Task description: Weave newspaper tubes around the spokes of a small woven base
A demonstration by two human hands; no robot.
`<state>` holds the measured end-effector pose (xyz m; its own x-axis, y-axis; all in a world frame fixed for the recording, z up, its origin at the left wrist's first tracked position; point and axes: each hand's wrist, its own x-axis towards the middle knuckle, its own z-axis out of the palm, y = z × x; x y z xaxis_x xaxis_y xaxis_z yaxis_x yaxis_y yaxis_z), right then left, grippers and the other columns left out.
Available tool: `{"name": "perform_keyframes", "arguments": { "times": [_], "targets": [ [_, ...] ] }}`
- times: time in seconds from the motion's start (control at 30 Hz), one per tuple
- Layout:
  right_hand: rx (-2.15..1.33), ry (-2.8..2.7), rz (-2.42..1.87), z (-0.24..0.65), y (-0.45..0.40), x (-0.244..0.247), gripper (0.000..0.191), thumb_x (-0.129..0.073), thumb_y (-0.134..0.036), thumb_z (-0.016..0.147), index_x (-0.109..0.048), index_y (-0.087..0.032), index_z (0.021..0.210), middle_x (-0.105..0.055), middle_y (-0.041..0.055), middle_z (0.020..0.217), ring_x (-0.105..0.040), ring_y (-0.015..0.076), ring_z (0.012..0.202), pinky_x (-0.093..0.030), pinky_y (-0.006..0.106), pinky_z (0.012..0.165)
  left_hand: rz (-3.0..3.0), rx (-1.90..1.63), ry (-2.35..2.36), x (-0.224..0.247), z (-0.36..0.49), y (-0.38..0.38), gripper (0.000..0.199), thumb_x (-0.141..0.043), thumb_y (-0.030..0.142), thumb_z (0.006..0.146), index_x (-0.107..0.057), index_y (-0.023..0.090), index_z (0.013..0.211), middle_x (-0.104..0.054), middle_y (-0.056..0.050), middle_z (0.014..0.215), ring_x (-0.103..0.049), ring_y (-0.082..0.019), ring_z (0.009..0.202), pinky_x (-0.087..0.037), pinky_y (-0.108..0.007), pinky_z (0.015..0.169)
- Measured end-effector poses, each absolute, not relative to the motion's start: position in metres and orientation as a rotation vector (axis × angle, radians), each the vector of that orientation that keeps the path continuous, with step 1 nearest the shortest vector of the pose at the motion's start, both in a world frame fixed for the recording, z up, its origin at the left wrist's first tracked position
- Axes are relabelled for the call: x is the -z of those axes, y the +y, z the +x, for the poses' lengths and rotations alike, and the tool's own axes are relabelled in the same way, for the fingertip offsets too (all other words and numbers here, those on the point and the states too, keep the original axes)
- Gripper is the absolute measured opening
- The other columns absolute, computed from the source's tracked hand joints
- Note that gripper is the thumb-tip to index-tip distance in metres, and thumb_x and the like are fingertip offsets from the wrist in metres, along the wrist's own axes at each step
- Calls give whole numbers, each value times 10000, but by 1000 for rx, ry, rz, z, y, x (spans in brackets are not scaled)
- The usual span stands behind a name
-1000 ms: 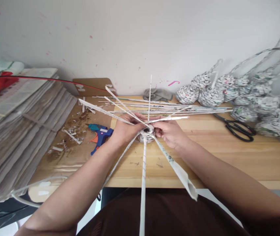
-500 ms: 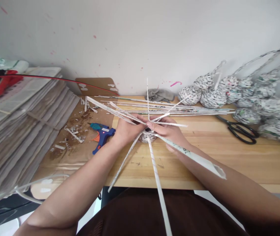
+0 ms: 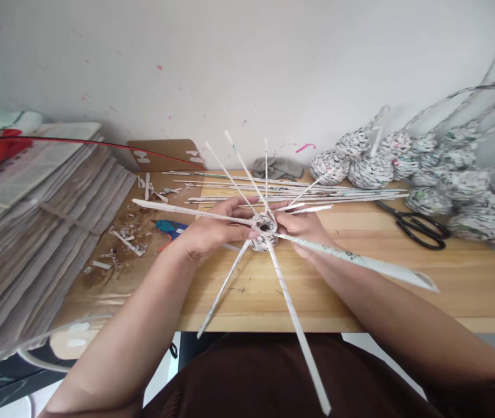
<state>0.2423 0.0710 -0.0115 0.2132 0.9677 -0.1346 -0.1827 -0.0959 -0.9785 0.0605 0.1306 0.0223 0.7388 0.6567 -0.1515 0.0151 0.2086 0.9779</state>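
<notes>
A small woven paper piece [image 3: 264, 239] with a dark round opening is held above the wooden table, and several paper strips radiate from it. My left hand [image 3: 219, 229] grips its left side, with the thumb at the rim and the other fingers behind. On the right side my right hand [image 3: 302, 226] is closed around the piece, its fingers partly hidden by strips. One wide strip [image 3: 360, 262] extends over my right forearm. Another strip [image 3: 297, 325] points down toward my body.
Loose paper rods [image 3: 338, 193] lie behind my hands. Black scissors [image 3: 421, 229] and several woven paper balls [image 3: 371, 171] are at the right. A blue glue gun [image 3: 171, 228], paper scraps [image 3: 127, 242] and stacked newspapers [image 3: 55, 232] are at the left. A grey cloth [image 3: 277, 168] is by the wall.
My left hand has shifted left and its fingers have spread around the piece. The strips formerly bunched at the left now fan apart, and the opening shows more clearly.
</notes>
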Motion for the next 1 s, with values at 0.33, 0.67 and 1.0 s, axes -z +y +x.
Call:
{"name": "perform_keyframes", "arguments": {
  "times": [0.33,0.67,1.0],
  "targets": [
    [-1164,-809,-1310,237,69,-10,167,-751,-170,558,-657,-190,695,-591,-30,485,-563,151,459,-418,256,421,1193,-527,728,-16,58,140,521,-891,256,617,-733,162,1104,-763,-108,992,-725,-173,785,-575,-234,632],
    [-974,-1094,-1310,238,65,2,151,-775,-236,659,-707,-183,783,-699,9,665,-629,153,581,-510,270,554,1323,-693,823,-3,74,130,284,-900,340,544,-757,152,701,-715,-30,620,-614,-142,498,-501,-253,490],
    [-1014,-1168,-1267,241,64,-5,236,-754,-228,704,-718,-170,931,-724,26,766,-645,156,632,-516,272,582,1401,-707,809,-1,74,127,302,-885,302,590,-786,157,835,-782,-62,802,-730,-232,744,-578,-326,707]
  ]
}}
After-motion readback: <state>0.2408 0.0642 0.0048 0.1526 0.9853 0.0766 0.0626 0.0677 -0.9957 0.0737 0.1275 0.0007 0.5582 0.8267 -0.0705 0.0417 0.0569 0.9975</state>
